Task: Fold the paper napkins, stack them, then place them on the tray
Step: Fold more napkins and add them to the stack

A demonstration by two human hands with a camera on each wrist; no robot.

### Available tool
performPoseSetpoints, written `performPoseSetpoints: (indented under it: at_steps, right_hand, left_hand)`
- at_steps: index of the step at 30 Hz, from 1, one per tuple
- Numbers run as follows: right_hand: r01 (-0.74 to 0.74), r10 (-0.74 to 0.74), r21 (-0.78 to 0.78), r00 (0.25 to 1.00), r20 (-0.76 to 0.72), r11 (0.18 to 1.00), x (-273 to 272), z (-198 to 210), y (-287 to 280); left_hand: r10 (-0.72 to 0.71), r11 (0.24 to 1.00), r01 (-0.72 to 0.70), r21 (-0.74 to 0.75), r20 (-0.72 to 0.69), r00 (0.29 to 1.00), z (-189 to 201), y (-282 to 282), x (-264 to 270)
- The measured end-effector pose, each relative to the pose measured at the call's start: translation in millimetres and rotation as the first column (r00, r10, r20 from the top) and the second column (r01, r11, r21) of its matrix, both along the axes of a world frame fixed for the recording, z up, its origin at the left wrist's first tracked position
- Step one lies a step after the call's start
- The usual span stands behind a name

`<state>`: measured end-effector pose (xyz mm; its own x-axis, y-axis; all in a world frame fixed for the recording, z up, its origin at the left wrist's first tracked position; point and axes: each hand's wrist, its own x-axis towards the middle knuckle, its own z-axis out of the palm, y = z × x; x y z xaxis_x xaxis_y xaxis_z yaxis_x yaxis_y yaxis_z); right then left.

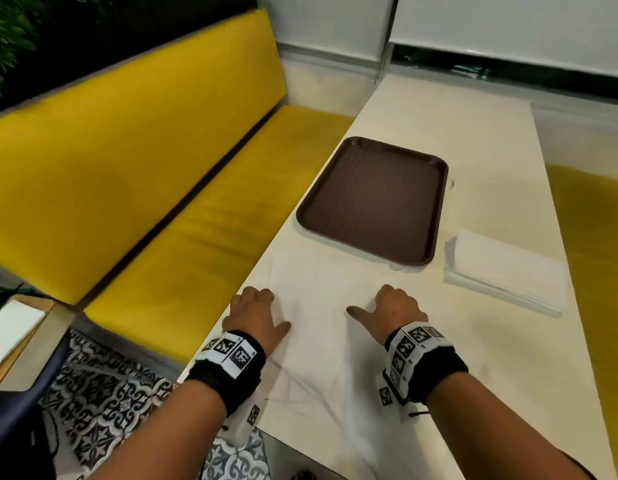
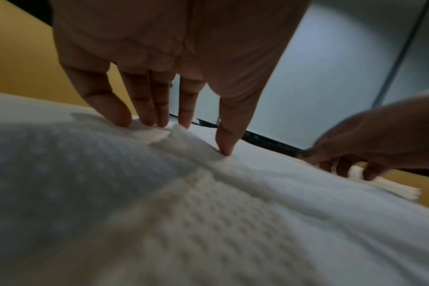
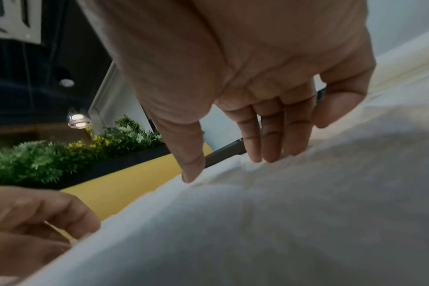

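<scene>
The opened napkin (image 1: 321,327) lies flat on the table (image 1: 491,358) just before the tray (image 1: 371,199), pinned under the straight, downward-pressing fingertips of the left hand (image 1: 254,315) and right hand (image 1: 392,313), and could crease or tear if they drag unevenly.

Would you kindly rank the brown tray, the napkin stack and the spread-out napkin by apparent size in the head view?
1. Spread-out napkin, though nearest the camera, edges faint.
2. Brown tray.
3. Napkin stack.
</scene>
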<state>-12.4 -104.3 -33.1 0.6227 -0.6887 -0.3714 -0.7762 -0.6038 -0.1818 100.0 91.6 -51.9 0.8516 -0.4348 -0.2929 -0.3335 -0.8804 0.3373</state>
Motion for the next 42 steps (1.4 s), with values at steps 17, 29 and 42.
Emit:
performPoseSetpoints:
  at_steps: [17, 29, 42]
  right_hand:
    - [-0.172, 0.037, 0.17, 0.801, 0.597, 0.97, 10, 48, 26]
    - [-0.472, 0.343, 0.074, 0.73, 0.591, 0.878, -24, 153, 31]
    - [-0.081, -0.525, 0.781, 0.697, 0.488, 0.619, -101, 67, -28]
  left_hand:
    - [-0.003, 0.978, 0.029, -0.207, 0.123, 0.992, 25, 8, 2]
    - [-0.308, 0.769, 0.222, -0.599, -0.043, 0.95, 104, -3, 46]
    - [-0.364, 0.595, 0.004, -0.804, -0.265, 0.893, 127, -44, 10]
